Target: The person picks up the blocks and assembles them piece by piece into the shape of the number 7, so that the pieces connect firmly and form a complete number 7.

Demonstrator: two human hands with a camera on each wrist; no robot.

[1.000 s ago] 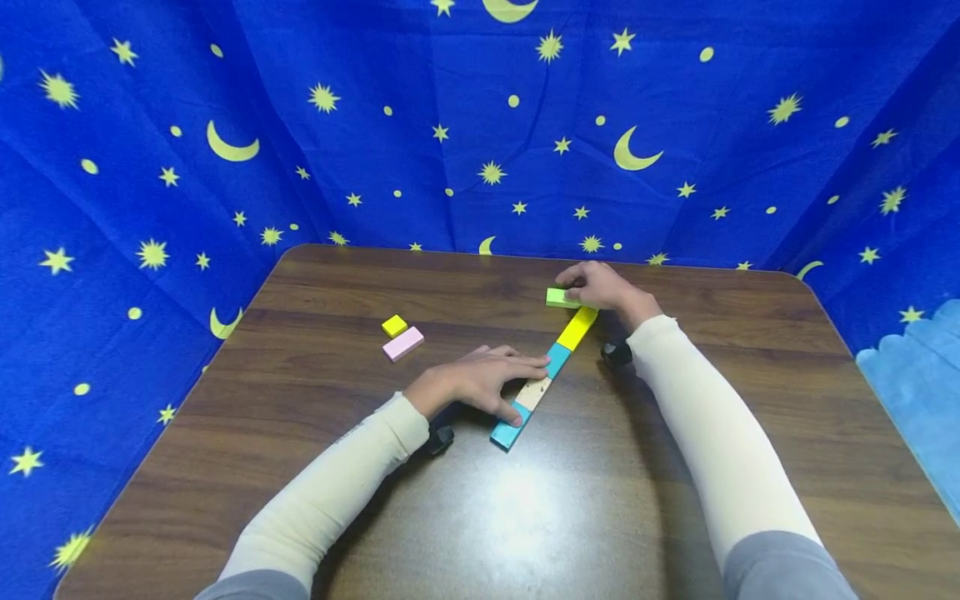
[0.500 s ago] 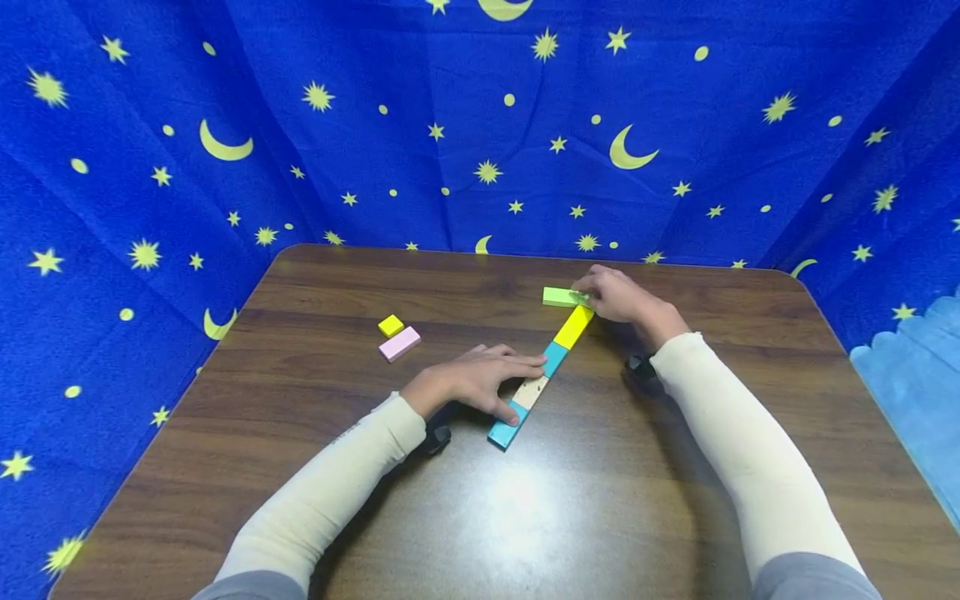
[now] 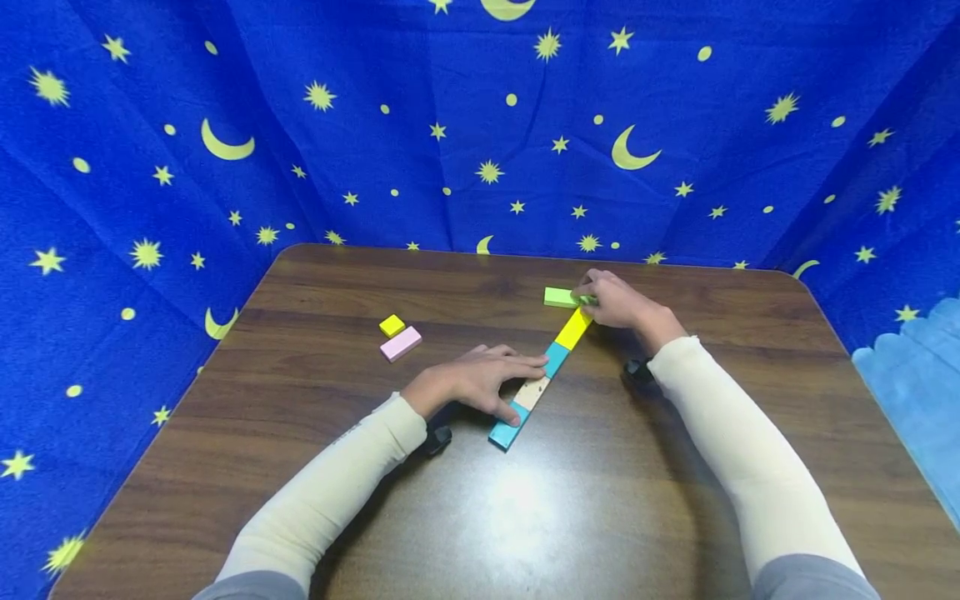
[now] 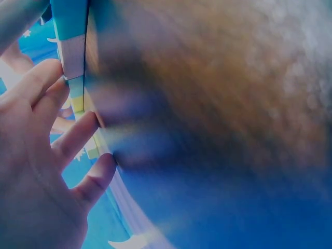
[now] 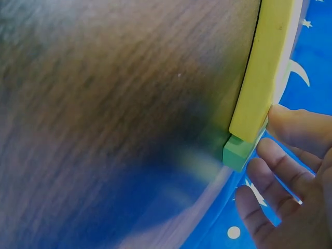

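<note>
A slanting row of blocks lies on the table: a near blue block (image 3: 505,434), a pale spotted block (image 3: 531,392), another blue block (image 3: 556,359) and a yellow block (image 3: 573,330). My left hand (image 3: 480,381) rests along the row's left side, thumb on the near blue block and straight fingers at the far blue one. At the far end, a light green block (image 3: 558,297) lies crosswise. My right hand (image 3: 615,300) pinches its right end, which the fingers partly hide. In the right wrist view the thumb is beside the yellow block's corner.
A small yellow block (image 3: 392,325) and a pink block (image 3: 401,343) lie together on the left of the wooden table (image 3: 337,283). A blue curtain (image 3: 420,150) with stars and moons hangs behind the table and at its sides.
My right hand has shifted right along the green block to its right end, uncovering more of its left part. My left hand and the row stay put.
</note>
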